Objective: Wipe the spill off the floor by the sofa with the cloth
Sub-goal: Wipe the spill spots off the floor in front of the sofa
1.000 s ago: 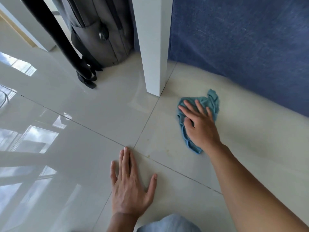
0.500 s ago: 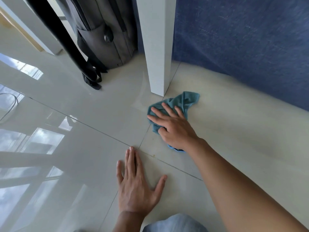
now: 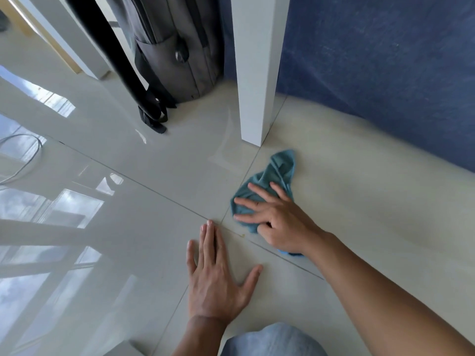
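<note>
The right hand (image 3: 280,222) presses its spread fingers flat on the cloth (image 3: 272,181) (teal, bunched) on the floor (image 3: 359,201) near the sofa (image 3: 385,60). The left hand (image 3: 216,278) lies flat, fingers apart. No writing shows.

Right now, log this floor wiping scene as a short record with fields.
cloth: teal cloth, bunched on the tile floor near the white post
right hand: right hand pressed flat on the cloth
left hand: left hand flat on the bare tile, holding nothing
backdrop: blue sofa; grey bag
</note>
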A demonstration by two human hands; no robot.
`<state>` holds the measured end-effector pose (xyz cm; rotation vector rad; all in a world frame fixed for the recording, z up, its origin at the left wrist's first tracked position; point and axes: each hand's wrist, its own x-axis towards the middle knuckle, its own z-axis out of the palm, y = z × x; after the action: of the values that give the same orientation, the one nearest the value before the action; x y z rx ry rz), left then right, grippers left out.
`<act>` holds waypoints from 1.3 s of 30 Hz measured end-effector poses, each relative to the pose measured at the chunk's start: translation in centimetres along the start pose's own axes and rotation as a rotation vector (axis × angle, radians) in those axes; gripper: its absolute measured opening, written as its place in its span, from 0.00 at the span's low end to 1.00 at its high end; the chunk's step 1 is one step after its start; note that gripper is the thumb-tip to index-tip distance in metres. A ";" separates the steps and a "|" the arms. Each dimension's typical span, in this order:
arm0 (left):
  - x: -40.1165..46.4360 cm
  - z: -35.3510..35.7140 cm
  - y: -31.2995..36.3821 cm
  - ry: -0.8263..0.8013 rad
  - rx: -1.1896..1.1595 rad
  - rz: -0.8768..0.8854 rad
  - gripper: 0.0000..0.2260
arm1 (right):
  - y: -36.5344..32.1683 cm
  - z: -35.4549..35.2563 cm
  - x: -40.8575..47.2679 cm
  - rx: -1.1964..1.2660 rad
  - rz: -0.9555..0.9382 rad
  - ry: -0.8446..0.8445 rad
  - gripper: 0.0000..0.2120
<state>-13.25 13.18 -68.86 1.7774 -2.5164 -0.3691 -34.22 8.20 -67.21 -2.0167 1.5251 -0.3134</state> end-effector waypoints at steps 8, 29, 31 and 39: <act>0.0 0.0 0.1 0.013 0.007 0.005 0.49 | 0.2 -0.6 -0.2 0.035 -0.010 -0.043 0.30; -0.2 0.3 0.0 0.033 0.001 0.009 0.48 | 0.3 1.0 -1.3 -0.145 -0.152 -0.044 0.18; -0.1 0.2 0.0 0.036 0.003 0.001 0.48 | 1.4 0.2 -1.6 -0.080 -0.164 -0.096 0.16; -0.1 0.0 0.1 0.018 0.000 0.000 0.49 | 0.7 1.5 -2.1 -0.189 -0.092 0.033 0.17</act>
<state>-13.27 13.34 -68.86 1.7720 -2.5048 -0.3506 -34.70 10.45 -68.48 -2.2439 1.5347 -0.2476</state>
